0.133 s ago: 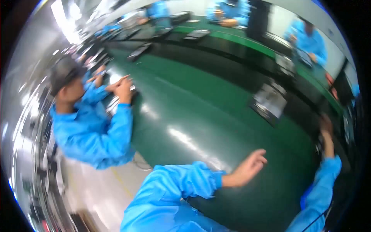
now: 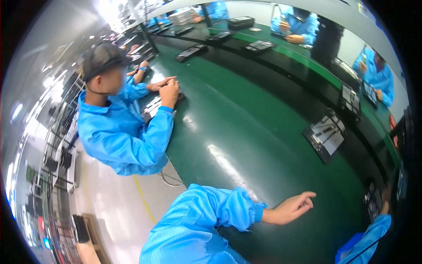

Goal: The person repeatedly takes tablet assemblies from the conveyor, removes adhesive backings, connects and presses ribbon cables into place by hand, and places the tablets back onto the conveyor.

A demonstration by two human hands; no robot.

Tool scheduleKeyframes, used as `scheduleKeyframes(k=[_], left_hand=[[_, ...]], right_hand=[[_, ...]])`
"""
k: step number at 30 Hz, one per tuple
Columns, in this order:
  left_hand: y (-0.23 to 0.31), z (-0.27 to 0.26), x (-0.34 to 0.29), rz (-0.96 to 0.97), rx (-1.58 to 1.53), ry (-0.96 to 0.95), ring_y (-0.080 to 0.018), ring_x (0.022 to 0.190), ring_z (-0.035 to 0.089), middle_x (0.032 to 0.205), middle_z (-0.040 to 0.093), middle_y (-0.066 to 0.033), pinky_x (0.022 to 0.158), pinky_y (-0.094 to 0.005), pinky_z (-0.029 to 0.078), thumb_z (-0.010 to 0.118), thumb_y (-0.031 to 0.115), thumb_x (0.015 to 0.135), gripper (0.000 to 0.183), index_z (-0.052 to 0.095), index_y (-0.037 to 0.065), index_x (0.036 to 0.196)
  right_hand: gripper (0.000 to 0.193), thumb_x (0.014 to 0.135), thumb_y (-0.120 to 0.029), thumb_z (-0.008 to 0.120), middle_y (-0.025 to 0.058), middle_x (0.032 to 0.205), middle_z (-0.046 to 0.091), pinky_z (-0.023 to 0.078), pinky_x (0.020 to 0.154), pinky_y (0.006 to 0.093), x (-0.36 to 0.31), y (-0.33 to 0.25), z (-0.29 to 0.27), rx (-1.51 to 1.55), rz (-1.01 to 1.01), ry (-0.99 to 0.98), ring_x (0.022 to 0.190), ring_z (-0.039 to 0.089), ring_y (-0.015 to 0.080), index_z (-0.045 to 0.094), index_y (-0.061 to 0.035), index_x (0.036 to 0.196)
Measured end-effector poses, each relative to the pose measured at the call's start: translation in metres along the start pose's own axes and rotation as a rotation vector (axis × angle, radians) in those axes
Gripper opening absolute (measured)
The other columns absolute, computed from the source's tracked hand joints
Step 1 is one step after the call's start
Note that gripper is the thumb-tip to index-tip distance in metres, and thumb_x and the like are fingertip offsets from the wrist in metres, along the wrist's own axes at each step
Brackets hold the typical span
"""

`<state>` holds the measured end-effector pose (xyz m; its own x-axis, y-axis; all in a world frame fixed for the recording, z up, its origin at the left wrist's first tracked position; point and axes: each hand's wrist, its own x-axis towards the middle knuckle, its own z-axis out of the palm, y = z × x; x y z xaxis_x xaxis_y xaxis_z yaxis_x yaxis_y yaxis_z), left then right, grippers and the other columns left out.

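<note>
My left hand hovers over or rests on the green bench mat; which of the two I cannot tell. It holds nothing, the index finger is stretched out and the other fingers are slightly bent. At the far right edge my right hand is partly visible beside a dark flat device with small parts showing on it. Its fingers are dim and hard to make out. Farther off, beyond my left hand, a flat black device with a pale grey panel lies on the bench.
On my left a co-worker in a blue smock bends over a device on the bench. More flat devices lie along a dark strip. Two people in blue sit across. A blue object is by my right forearm.
The whole view has shifted, so the bench and people appear farther right and lower. My right hand has come nearer to me along the right edge. My left hand stays empty.
</note>
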<state>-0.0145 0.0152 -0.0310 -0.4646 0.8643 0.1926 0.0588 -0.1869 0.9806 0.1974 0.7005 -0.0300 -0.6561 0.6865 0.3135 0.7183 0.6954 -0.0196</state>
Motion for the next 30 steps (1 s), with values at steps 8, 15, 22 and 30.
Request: scheduleKeyframes(k=[8, 15, 22, 30], left_hand=[[0.0, 0.008, 0.012, 0.081, 0.201, -0.042, -0.0239, 0.095, 0.059, 0.097, 0.063, -0.0065, 0.085, -0.0369, 0.046, 0.053, 0.008, 0.089, 0.035, 0.048, 0.004, 0.123], [0.007, 0.013, 0.015, 0.086, 0.21, -0.051, -0.0228, 0.094, 0.06, 0.093, 0.064, -0.0055, 0.085, -0.0365, 0.046, 0.053, 0.006, 0.086, 0.025, 0.055, 0.005, 0.111], [0.003, 0.017, 0.011, 0.168, 0.229, -0.027, -0.023, 0.093, 0.059, 0.09, 0.065, -0.0051, 0.086, -0.0368, 0.046, 0.055, 0.007, 0.086, 0.014, 0.061, 0.006, 0.099], [-0.004, 0.018, 0.017, 0.202, 0.308, -0.08, -0.0235, 0.096, 0.059, 0.094, 0.065, -0.0049, 0.089, -0.0391, 0.044, 0.056, 0.008, 0.087, 0.014, 0.061, 0.006, 0.099]], right_hand=[[0.046, 0.092, -0.019, 0.056, 0.0163, 0.13, 0.058, 0.04, 0.101, 0.036, 0.023, -0.083, 0.003, 0.268, -0.017, -0.486, 0.121, 0.053, 0.0273, 0.052, -0.0027, 0.135], [0.046, 0.092, -0.02, 0.058, 0.0149, 0.128, 0.059, 0.041, 0.1, 0.0347, -0.001, -0.063, -0.056, 0.403, 0.052, -0.857, 0.118, 0.054, 0.0256, 0.052, -0.0025, 0.135], [0.056, 0.09, -0.029, 0.061, 0.0136, 0.135, 0.053, 0.034, 0.106, 0.0335, -0.027, -0.085, -0.13, 0.329, 0.029, -0.914, 0.125, 0.047, 0.0246, 0.048, -0.0025, 0.138], [0.026, 0.094, -0.019, 0.061, 0.0076, 0.11, 0.064, 0.045, 0.091, 0.0348, -0.058, -0.107, -0.155, 0.847, -0.118, -0.078, 0.102, 0.058, 0.0203, 0.063, -0.0032, 0.114]])
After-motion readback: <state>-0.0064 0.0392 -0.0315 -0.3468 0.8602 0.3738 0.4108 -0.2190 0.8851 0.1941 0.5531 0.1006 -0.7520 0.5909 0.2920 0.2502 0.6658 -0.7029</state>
